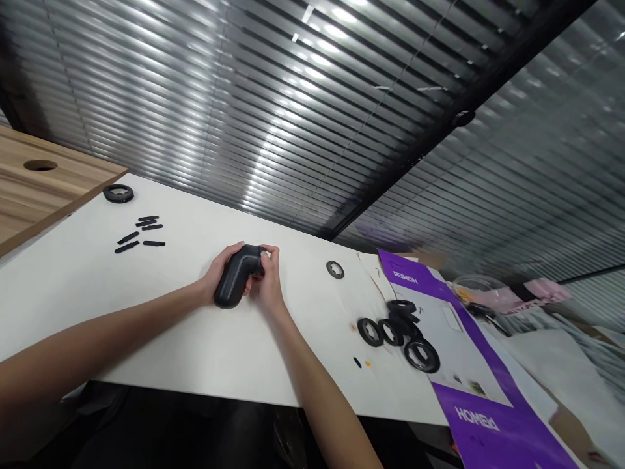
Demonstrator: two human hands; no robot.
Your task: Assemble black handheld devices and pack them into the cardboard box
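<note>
Above the middle of the white table, a black handheld device with a thick, bent body (239, 277) is between my two hands. My left hand (217, 270) is wrapped round its left side, thumb near the bend. On the other side, my right hand (270, 277) grips the shorter end, with fingers curled about it. What lies under the right fingers is partly hidden. The nearest loose part is a flat black ring with a notched inner edge (335, 270), lying to the right of my right hand.
Several thin black strips (127, 247) and a black ring (118, 193) lie at the left of the white table (195, 358). To the right are several black rings (422, 355), a purple-and-white box (469, 397) and a small orange piece (368, 364). Metal shutters (219, 117) stand behind.
</note>
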